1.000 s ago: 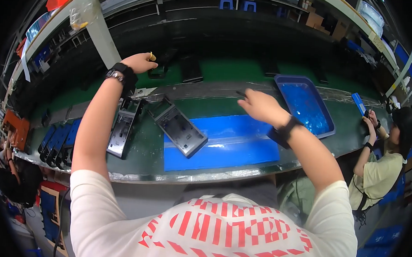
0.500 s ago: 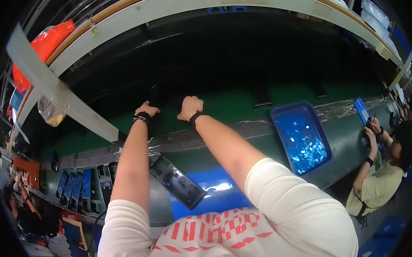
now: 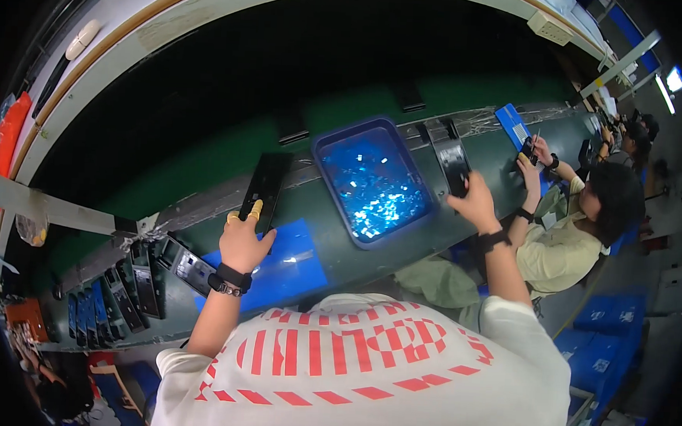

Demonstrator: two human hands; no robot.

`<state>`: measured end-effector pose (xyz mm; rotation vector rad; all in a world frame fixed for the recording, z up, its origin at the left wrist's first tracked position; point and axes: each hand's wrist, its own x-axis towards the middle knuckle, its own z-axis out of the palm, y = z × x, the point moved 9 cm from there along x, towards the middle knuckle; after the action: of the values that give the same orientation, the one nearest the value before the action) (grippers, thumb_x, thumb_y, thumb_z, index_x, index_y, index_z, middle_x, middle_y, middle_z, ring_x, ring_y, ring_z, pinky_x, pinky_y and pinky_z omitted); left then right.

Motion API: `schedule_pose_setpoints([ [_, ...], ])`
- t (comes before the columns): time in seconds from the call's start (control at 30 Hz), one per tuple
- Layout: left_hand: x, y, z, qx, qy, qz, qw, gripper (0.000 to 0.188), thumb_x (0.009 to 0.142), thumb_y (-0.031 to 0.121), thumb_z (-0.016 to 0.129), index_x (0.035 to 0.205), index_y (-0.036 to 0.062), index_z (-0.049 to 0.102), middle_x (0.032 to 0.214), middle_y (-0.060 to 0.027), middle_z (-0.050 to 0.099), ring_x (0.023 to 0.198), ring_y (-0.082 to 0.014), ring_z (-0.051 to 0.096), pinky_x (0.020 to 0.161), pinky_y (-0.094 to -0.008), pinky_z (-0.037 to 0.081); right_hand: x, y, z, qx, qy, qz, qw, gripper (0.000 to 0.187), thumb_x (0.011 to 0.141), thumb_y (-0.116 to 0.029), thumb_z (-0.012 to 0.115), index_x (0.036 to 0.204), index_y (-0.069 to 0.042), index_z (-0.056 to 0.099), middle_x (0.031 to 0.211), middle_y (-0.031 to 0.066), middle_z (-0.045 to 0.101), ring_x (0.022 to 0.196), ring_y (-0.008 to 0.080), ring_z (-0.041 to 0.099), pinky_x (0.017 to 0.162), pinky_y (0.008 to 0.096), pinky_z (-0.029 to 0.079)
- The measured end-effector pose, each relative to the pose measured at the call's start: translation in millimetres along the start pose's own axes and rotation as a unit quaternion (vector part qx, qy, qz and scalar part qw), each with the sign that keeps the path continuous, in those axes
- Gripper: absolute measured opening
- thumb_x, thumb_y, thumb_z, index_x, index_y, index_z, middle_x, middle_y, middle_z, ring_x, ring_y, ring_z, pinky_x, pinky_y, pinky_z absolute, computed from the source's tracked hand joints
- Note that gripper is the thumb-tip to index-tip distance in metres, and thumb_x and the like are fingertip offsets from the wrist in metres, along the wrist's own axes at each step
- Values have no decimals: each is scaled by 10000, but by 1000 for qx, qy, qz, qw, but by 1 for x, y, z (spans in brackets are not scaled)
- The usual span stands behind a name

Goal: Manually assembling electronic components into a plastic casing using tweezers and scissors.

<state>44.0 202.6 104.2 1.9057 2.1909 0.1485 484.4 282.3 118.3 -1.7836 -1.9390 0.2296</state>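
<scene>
My left hand [image 3: 245, 243], with yellow covers on some fingertips, is closed on the near end of a long black plastic casing [image 3: 267, 180]. That casing slants over the bench edge, beside a blue sheet [image 3: 296, 257]. To the right, my right hand [image 3: 476, 201] grips the near end of another black casing [image 3: 450, 155], whose inner side faces up. Its fingertips are partly hidden. Between my hands stands a dark blue tray [image 3: 425, 227] holding many small shiny pieces [image 3: 387, 208].
Several black casings [image 3: 144, 284] lie in a row at the left, some with blue parts. More casings [image 3: 291, 129] rest on the green belt [image 3: 346, 114] beyond the bench. A co-worker [image 3: 572, 217] works at the right. A white post [image 3: 63, 210] crosses the left.
My hands have come back from the belt and moved apart. Each now holds a black casing, the right one beyond the tray. The view has shifted rightward.
</scene>
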Motion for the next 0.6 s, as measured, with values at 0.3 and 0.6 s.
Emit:
schedule_pose_setpoints([
  [0.3, 15, 17, 12, -30, 8, -17, 999, 685, 671, 426, 634, 1229, 87, 427, 1268, -299, 331, 1144, -411, 380, 937, -411, 340, -30, 84, 4, -114, 25, -36, 992, 488, 624, -352, 723, 745, 11, 421, 787, 181, 494, 712, 358, 503, 644, 410, 405],
  [0.6, 246, -84, -1, -238, 14, -69, 969, 444, 773, 279, 563, 1101, -16, 513, 1026, -171, 580, 1000, -263, 538, 879, -304, 384, 206, 15, 29, -111, -76, 2, 991, 539, 709, -416, 630, 967, 39, 501, 959, 179, 591, 898, 333, 564, 709, 384, 459],
])
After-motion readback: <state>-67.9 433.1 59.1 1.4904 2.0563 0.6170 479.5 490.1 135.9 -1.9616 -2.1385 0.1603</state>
